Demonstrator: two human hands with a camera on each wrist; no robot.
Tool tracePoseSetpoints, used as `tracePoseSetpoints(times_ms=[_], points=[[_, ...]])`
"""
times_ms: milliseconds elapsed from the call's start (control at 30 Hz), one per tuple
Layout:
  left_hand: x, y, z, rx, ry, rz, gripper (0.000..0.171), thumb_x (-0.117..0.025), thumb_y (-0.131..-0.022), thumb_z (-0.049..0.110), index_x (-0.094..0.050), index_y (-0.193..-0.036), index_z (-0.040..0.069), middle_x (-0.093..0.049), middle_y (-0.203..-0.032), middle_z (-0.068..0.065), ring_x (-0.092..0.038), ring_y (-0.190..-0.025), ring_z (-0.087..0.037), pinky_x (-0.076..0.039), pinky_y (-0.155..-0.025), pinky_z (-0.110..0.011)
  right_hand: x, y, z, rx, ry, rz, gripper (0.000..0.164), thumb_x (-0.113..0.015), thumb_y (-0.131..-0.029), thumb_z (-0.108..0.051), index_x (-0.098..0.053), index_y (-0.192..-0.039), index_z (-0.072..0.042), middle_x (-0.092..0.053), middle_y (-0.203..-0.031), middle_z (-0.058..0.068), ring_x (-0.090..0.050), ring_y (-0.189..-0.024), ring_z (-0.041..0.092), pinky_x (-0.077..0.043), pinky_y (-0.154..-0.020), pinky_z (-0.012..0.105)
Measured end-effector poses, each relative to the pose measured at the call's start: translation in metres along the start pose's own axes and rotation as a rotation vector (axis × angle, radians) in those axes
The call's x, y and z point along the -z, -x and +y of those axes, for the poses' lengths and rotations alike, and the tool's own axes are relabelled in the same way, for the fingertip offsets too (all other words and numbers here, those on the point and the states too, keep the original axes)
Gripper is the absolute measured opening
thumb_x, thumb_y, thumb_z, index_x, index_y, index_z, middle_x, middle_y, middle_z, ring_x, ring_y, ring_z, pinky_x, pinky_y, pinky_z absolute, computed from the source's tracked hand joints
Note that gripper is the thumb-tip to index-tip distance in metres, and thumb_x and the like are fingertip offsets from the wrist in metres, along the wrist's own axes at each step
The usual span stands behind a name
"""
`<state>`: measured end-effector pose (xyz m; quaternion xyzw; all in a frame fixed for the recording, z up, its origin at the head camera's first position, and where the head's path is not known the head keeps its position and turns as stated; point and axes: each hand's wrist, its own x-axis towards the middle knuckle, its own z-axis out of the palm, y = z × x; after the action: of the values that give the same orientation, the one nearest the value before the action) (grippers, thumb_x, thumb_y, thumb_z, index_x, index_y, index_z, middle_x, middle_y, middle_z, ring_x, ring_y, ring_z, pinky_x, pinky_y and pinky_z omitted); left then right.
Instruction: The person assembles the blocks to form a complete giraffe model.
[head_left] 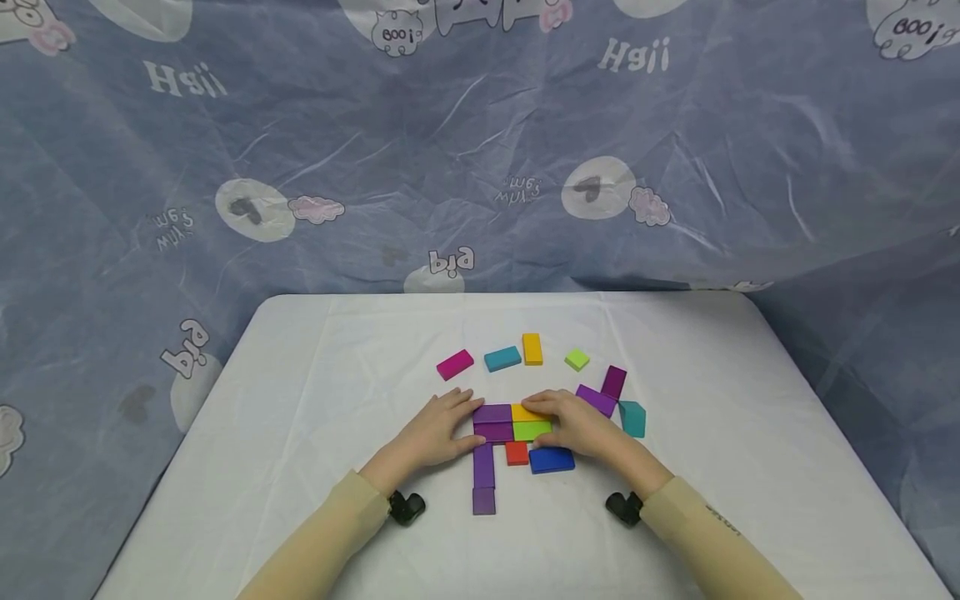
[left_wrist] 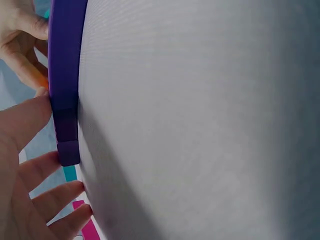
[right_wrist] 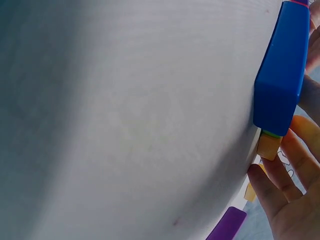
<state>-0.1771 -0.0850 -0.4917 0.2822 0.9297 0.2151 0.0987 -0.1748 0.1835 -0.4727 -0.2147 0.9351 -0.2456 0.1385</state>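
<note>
Together, coloured blocks between the fingers

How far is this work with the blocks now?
Seemingly done: four purple blocks, a yellow block and a green block lie together. In hand: the left hand touches the purple blocks, the right hand the yellow one. Probably left: seven scattered blocks farther out; for the red block and blue block I cannot tell.

The right hand partly hides the nearer yellow block; sleeve lettering is too small to read.
</note>
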Motion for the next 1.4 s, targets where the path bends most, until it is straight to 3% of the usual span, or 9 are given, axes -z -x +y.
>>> tracePoseSetpoints(times_ms=[467,700,800,933,1067,1267,1400], points=[[-0.005,0.0,-0.001,0.049,0.037,-0.021,0.063,-0.058,-0.096,0.048,-0.043,-0.15,0.019,-0.034,-0.159,-0.01,-0.024,-0.151,-0.032,-0.016,-0.119,-0.063,0.004,-0.001,0.0,-0.012,-0.018,-0.005,0.065,-0.079,-0.083,-0.032,-0.055,-0.142,-0.014,-0.056,-0.143,0.007,-0.047,-0.136,0.03,-0.043,-0.109,0.052],[-0.004,-0.001,0.0,0.054,0.045,-0.026,0.064,-0.059,-0.095,0.047,-0.043,-0.15,0.019,-0.034,-0.159,-0.01,-0.024,-0.151,-0.033,-0.015,-0.12,-0.063,0.007,0.007,0.003,0.028,-0.032,0.082,0.061,-0.077,-0.085,-0.03,-0.056,-0.14,-0.011,-0.055,-0.143,0.008,-0.047,-0.135,0.032,-0.043,-0.108,0.054],[-0.004,-0.001,-0.001,0.053,0.043,-0.029,0.064,-0.059,-0.095,0.047,-0.042,-0.15,0.018,-0.034,-0.16,-0.01,-0.023,-0.151,-0.032,-0.015,-0.12,-0.063,0.009,0.015,0.001,0.033,-0.025,0.137,0.056,-0.078,-0.085,-0.029,-0.06,-0.136,-0.012,-0.06,-0.137,0.008,-0.052,-0.13,0.031,-0.046,-0.105,0.053],[-0.005,0.0,-0.001,0.051,0.051,-0.026,0.064,-0.059,-0.095,0.047,-0.042,-0.15,0.018,-0.033,-0.16,-0.01,-0.022,-0.151,-0.032,-0.014,-0.12,-0.063,0.009,0.027,0.0,0.026,-0.021,0.197,0.038,-0.079,-0.083,-0.025,-0.07,-0.119,-0.013,-0.067,-0.118,0.002,-0.06,-0.114,0.024,-0.053,-0.096,0.047],[-0.006,0.0,-0.002,0.059,0.061,-0.022,0.063,-0.058,-0.095,0.047,-0.042,-0.15,0.019,-0.033,-0.16,-0.009,-0.022,-0.152,-0.031,-0.012,-0.121,-0.062,0.004,0.041,-0.001,0.013,0.001,0.191,0.023,-0.082,-0.081,-0.027,-0.072,-0.1,-0.018,-0.066,-0.099,-0.006,-0.061,-0.099,0.016,-0.056,-0.089,0.039],[-0.008,0.001,-0.002,0.059,0.067,-0.02,0.063,-0.058,-0.095,0.047,-0.043,-0.15,0.019,-0.033,-0.16,-0.01,-0.022,-0.152,-0.031,-0.012,-0.121,-0.062,-0.008,0.054,-0.001,0.057,0.081,0.146,0.027,-0.084,-0.077,-0.027,-0.07,-0.099,-0.018,-0.065,-0.098,-0.009,-0.06,-0.096,0.013,-0.056,-0.09,0.038],[-0.008,0.001,-0.003,0.058,0.069,-0.021,0.063,-0.058,-0.096,0.047,-0.042,-0.15,0.019,-0.033,-0.16,-0.009,-0.021,-0.152,-0.031,-0.012,-0.121,-0.062,-0.011,0.057,-0.007,0.011,0.1,0.137,0.031,-0.086,-0.075,-0.022,-0.071,-0.102,-0.017,-0.065,-0.096,-0.008,-0.057,-0.089,0.009,-0.057,-0.086,0.034]])
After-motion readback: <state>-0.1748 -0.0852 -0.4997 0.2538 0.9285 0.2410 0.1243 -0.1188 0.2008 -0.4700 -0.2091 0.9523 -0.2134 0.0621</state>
